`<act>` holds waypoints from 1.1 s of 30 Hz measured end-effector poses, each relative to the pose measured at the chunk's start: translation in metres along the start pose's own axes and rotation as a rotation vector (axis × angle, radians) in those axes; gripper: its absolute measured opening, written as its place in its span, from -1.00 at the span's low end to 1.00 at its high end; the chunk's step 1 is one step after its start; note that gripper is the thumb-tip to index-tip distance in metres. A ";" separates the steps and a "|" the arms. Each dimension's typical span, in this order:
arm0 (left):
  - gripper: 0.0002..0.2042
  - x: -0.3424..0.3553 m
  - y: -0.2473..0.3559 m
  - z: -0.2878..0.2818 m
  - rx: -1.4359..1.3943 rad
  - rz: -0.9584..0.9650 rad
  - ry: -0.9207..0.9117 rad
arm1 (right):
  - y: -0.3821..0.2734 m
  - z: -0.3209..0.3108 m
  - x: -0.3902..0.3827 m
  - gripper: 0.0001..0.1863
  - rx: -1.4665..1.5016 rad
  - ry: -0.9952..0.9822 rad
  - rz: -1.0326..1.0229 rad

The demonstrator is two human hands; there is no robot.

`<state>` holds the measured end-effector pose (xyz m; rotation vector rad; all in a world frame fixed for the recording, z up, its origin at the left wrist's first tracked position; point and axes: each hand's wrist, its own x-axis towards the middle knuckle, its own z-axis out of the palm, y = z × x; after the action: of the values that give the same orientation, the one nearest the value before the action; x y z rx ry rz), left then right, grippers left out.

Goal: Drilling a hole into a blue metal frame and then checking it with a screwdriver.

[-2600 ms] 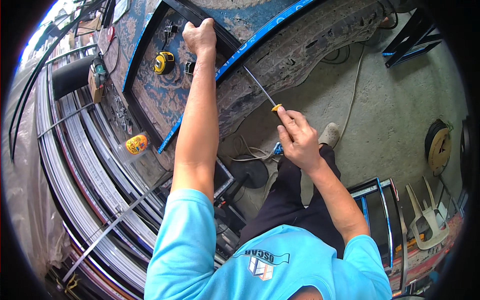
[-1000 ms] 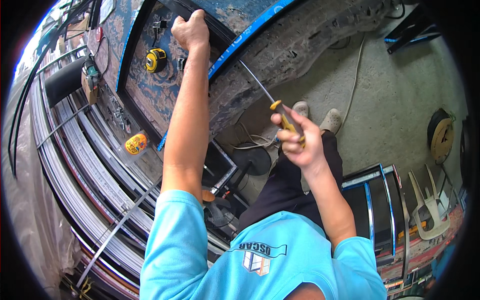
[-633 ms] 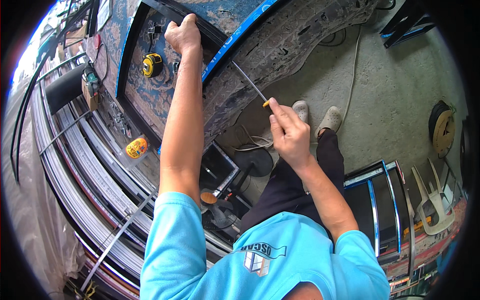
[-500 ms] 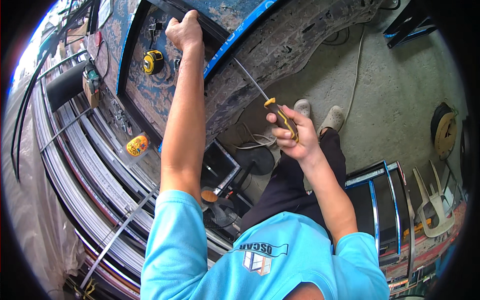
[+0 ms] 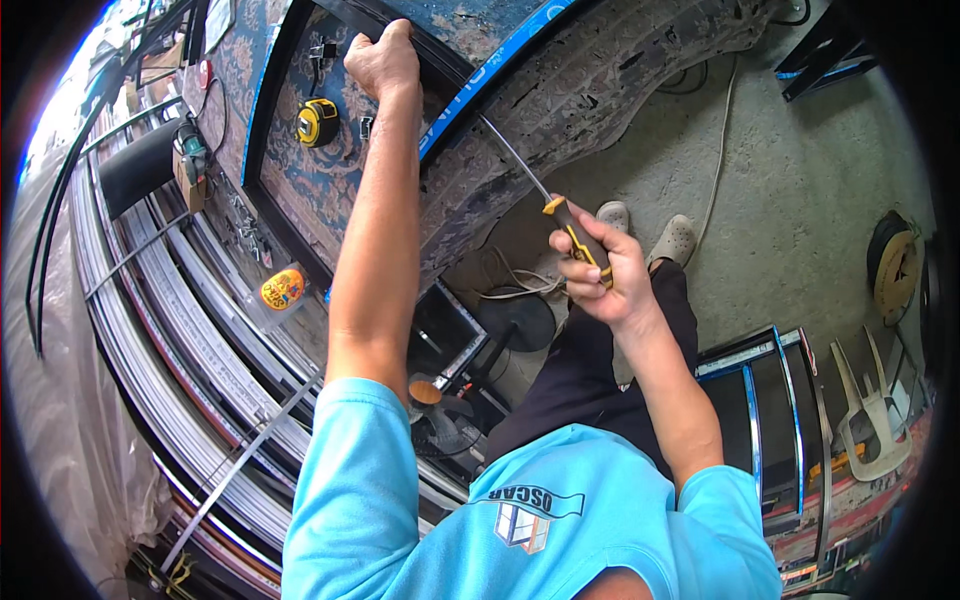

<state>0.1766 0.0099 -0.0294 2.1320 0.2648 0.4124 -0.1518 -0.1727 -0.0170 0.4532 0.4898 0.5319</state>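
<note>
One screwdriver (image 5: 556, 214) tip behind frame (image 5: 440, 55)

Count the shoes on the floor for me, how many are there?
2: both shoes stand side by side on the concrete floor, just beyond the right hand; one shoe is nearer the worktable, the other shoe is beside it.

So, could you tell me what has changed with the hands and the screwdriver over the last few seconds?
The right hand has kept working the yellow-handled screwdriver, drawing back and pushing in again by turns; its shaft now runs up to the blue-edged frame. Nothing was picked up or let go. The left hand still grips the dark frame edge, and the yellow tape measure lies where it was.
</note>
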 end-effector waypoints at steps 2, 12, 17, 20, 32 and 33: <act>-0.77 -0.002 -0.001 0.001 0.073 0.004 -0.012 | 0.002 0.006 -0.002 -0.62 -0.106 0.093 -0.102; -0.75 -0.009 0.008 -0.001 0.089 -0.051 -0.020 | 0.017 0.001 0.000 -0.63 -0.395 0.184 -0.329; -0.72 -0.004 0.003 0.003 0.010 -0.093 -0.078 | 0.012 -0.004 0.007 -0.67 -1.208 0.299 -0.770; -0.77 -0.016 0.012 -0.001 0.213 0.000 -0.016 | 0.022 0.013 -0.001 -0.70 -1.892 0.453 -1.008; -0.77 -0.004 -0.002 -0.001 0.029 -0.033 -0.046 | 0.016 0.008 0.000 -0.59 -0.850 0.268 -0.502; -0.76 -0.005 0.000 0.000 0.040 -0.026 -0.033 | 0.019 0.008 0.000 -0.59 -0.848 0.266 -0.505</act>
<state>0.1724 0.0084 -0.0308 2.1699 0.2837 0.3595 -0.1545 -0.1606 -0.0008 -0.5511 0.5588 0.2658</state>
